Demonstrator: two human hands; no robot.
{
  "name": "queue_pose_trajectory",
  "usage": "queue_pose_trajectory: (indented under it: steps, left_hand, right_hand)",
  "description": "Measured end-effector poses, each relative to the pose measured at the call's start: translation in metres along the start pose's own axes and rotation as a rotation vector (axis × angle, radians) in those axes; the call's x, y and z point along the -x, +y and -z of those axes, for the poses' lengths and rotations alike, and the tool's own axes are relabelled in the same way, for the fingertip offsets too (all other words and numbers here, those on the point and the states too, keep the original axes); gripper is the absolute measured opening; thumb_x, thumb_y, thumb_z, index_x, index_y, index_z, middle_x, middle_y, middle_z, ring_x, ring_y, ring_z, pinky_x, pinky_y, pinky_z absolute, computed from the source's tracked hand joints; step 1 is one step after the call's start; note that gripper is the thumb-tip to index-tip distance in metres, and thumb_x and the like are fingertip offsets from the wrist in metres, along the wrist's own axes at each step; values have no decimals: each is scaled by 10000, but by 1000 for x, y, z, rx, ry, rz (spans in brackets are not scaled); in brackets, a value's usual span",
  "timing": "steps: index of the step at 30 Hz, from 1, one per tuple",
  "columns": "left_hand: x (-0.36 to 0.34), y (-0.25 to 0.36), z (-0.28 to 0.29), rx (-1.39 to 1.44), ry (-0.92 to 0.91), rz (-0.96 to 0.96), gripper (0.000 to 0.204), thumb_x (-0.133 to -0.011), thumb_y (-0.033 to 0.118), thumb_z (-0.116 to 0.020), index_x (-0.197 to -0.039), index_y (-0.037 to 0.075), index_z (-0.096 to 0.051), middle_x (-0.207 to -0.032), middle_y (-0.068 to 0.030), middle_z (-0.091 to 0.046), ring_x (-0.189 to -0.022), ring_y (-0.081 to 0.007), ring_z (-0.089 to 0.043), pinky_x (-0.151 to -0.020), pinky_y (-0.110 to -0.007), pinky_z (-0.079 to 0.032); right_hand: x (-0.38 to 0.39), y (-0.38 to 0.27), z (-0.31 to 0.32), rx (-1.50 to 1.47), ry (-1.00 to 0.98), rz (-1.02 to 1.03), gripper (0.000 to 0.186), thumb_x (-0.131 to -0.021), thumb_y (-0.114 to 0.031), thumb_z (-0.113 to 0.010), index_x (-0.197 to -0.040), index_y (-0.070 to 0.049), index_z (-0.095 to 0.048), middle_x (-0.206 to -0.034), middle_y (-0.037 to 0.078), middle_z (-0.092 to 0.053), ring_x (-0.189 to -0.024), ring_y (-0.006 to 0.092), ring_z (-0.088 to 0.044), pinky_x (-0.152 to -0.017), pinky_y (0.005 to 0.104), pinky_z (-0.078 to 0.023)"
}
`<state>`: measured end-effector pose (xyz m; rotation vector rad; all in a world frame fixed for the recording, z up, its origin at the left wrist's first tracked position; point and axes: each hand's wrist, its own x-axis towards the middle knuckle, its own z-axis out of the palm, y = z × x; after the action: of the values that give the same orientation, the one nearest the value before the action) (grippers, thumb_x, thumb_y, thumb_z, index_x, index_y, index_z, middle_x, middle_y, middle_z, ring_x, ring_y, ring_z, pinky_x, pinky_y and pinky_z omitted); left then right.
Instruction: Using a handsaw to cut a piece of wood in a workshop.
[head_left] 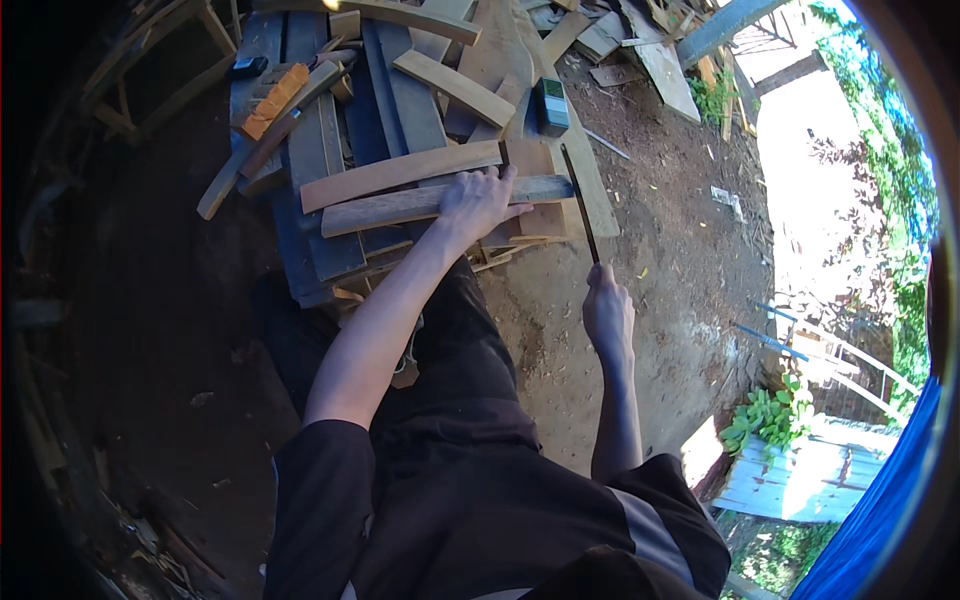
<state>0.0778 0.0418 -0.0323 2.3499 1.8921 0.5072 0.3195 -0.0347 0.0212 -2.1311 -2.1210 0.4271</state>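
My left hand [478, 207] lies over a greyish wooden strip [385, 212] on the bench, its fingers curled over the far edge and the thumb pointing right. My right hand [608, 305] is closed round the near end of a long, narrow dark blade [584, 215]. The blade points away from me beside the strip's right end; it may be a saw seen edge-on, and its handle is hidden in my fist. Whether blade and wood touch, I cannot tell. Just beyond the strip lies a paler, slightly curved wooden piece [400, 173].
The dark plank bench [335, 258] carries several loose boards, one a short curved piece [455, 88]. A blue box-shaped thing [551, 107] stands at its right side. An orange notched block [275, 100] lies at the left. Scrap wood [655, 60] covers the ground at the far right.
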Motion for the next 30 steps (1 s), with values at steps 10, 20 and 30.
queue_pose_trajectory:
  steps: [10, 20, 30]
  left_hand:
    - [0, -2, -4, 75, 20, -11, 716, -924, 618, -542, -1278, -4, -553, -964, -247, -678, -850, -376, -705, -777, -478, -556]
    - [3, 1, -1, 88, -24, 39, 702, -919, 628, -542, -1228, -3, -547, -973, -221, -683, -855, -356, -707, -753, -452, -574]
    - [5, 5, -2, 41, 27, -6, 711, -905, 629, -553, -1313, 47, -566, -924, -152, -700, -846, -280, -713, -747, -389, -560]
  right_hand:
    - [-54, -2, -22, 6, 71, 98, 321, -1051, -289, -379, -1012, -35, -570, -845, 306, -669, -840, 504, -652, -726, 597, -487]
    - [-24, 18, -21, 90, 40, 93, 247, -1050, -255, -379, -1041, -56, -524, -806, 311, -662, -809, 512, -652, -697, 617, -475]
    - [-84, -17, -12, 43, 109, 134, 227, -1013, -235, -410, -1042, -63, -555, -877, 304, -665, -866, 524, -631, -722, 606, -480]
